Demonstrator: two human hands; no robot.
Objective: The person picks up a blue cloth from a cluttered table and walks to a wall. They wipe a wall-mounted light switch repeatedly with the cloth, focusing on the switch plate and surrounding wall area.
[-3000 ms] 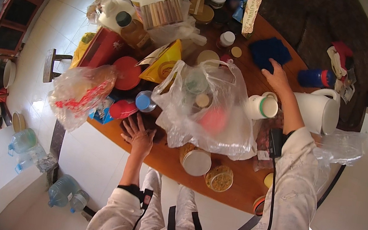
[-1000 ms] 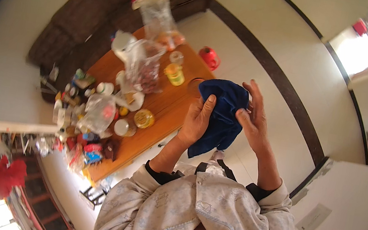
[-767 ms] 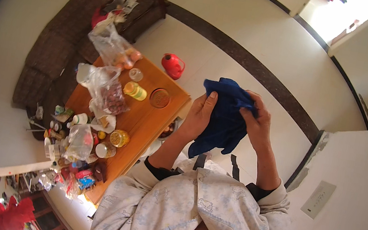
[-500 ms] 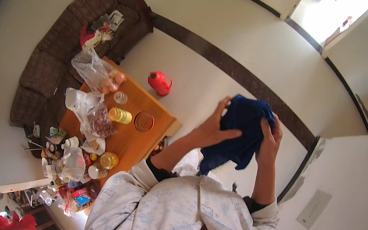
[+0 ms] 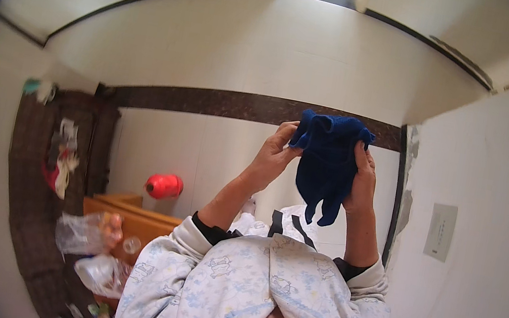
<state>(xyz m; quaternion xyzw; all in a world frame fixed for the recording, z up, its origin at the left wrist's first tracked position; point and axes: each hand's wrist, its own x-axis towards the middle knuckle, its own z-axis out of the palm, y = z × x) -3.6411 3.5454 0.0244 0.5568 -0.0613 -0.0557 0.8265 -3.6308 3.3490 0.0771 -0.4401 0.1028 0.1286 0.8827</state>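
In front of my chest hangs a dark blue cloth [image 5: 329, 161], bunched along its upper edge, with two narrow ends dangling at the bottom. My left hand [image 5: 276, 152] grips its upper left edge between thumb and fingers. On the other side my right hand [image 5: 362, 177] is closed round the right edge, thumb toward me; part of its fingers is hidden behind the fabric. Both arms reach forward, and the cloth is held up off the floor.
A red thermos-like jug [image 5: 164, 186] stands on the pale floor to the left. Nearer is a wooden table [image 5: 145, 227] bearing plastic bags [image 5: 80, 232] and a clear cup [image 5: 132, 245]. A brown sofa [image 5: 27, 188] lines the left wall. At right rises a white wall [image 5: 490, 198].
The view has turned rightward, so the table and sofa sit farther left and lower. My left hand has shifted from spread across the cloth to gripping its upper left edge.
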